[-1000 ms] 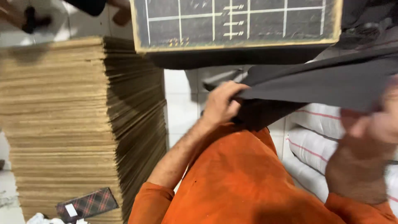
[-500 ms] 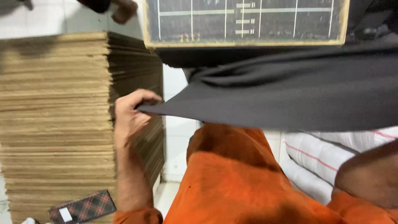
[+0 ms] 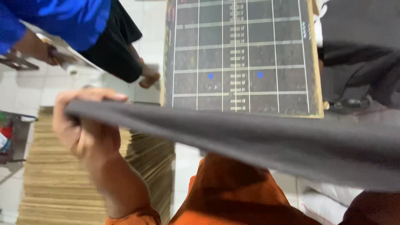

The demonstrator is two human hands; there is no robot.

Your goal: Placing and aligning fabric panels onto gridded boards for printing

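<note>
My left hand [image 3: 81, 127] is raised at the left, fingers closed over the edge of a dark grey cloth [image 3: 258, 141]. The cloth stretches taut across the view toward the lower right. Only a dark patch of my right hand [image 3: 371, 208] shows under the cloth at the bottom right corner, and its grip is hidden. Below the cloth is my orange garment [image 3: 229, 196].
A dark board with a white grid and two blue dots [image 3: 241, 58] lies beyond the cloth. A tall stack of cardboard sheets [image 3: 54, 183] stands at the left. Another person in a blue top [image 3: 62, 21] is at the upper left. White sacks [image 3: 325, 200] lie at the lower right.
My left hand has carried the cloth's edge leftward and up, spreading the cloth wide. The view tilted upward, showing more of the board and the other person.
</note>
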